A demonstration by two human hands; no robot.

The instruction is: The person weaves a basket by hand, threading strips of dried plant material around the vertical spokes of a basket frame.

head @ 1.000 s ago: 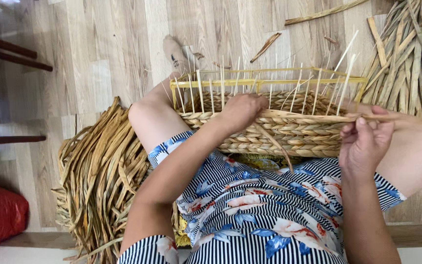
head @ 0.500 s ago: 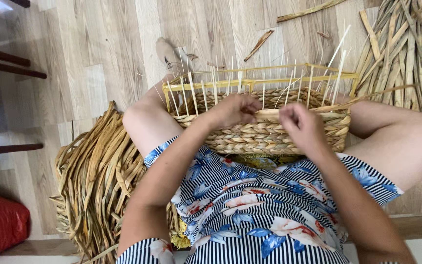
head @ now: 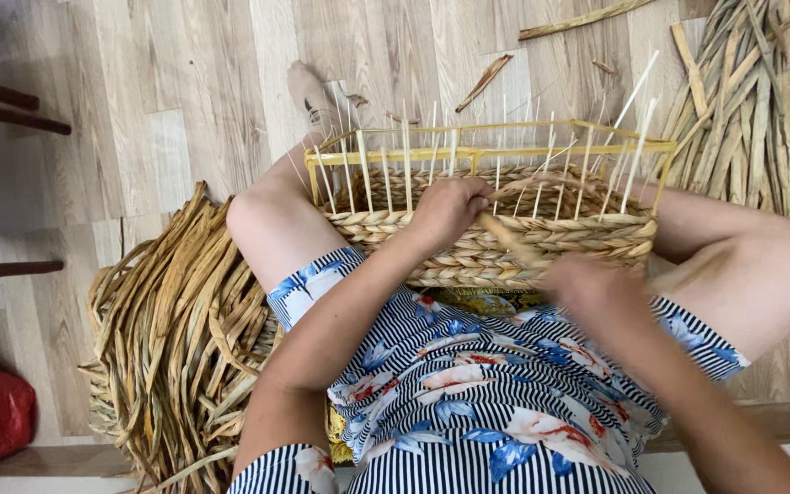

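Right hand (head: 596, 285) has pulled back off the basket rim toward the lap since half a sec ago, now motion-blurred, dragging a dried fibre strand (head: 505, 240) w/ it; can't tell its grip for sure, but the pull suggests a weave pass being tightened. Left hand (head: 450, 209) is clenched on the top braided row of the half-woven basket (head: 486, 261), which sits on the lap between the knees, right hand just below & right of it.
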